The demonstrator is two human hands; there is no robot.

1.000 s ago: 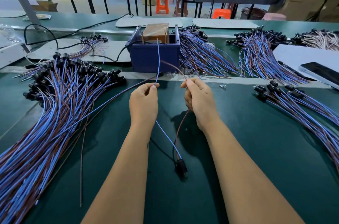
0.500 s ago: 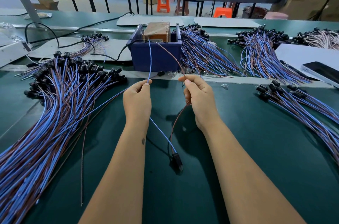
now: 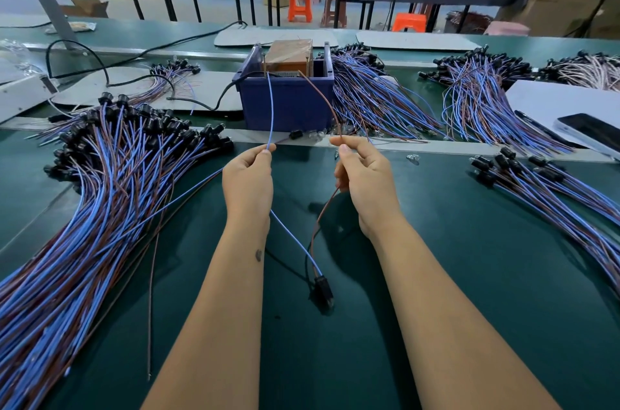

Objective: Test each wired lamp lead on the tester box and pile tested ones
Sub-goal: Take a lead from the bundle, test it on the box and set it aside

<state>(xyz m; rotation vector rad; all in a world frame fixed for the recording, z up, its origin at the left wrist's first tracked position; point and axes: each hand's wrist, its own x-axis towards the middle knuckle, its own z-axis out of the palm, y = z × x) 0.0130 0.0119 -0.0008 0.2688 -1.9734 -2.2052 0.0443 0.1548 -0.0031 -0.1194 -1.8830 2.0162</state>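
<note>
My left hand (image 3: 249, 180) pinches the blue wire (image 3: 270, 107) of one lamp lead. My right hand (image 3: 364, 174) pinches its brown wire (image 3: 322, 97). Both wire tips reach up to the top of the tester box (image 3: 285, 101), a blue bin holding a brown block with upright metal pins. The lead's black lamp socket (image 3: 322, 287) hangs low between my forearms, just above the green belt (image 3: 469, 275). A big fan of blue-and-brown leads (image 3: 94, 195) lies to the left of my left hand.
More lead bundles lie behind the box on the right (image 3: 375, 97), further right (image 3: 479, 97) and at the right edge (image 3: 553, 185). A phone (image 3: 593, 133) rests on white sheets at the right. A black cable (image 3: 204, 104) runs into the box. One loose brown wire (image 3: 152, 292) lies on the belt.
Both hands moved forward and slightly apart, carrying the blue and brown wire tips up to the top of the tester box. The socket rose a little with them.
</note>
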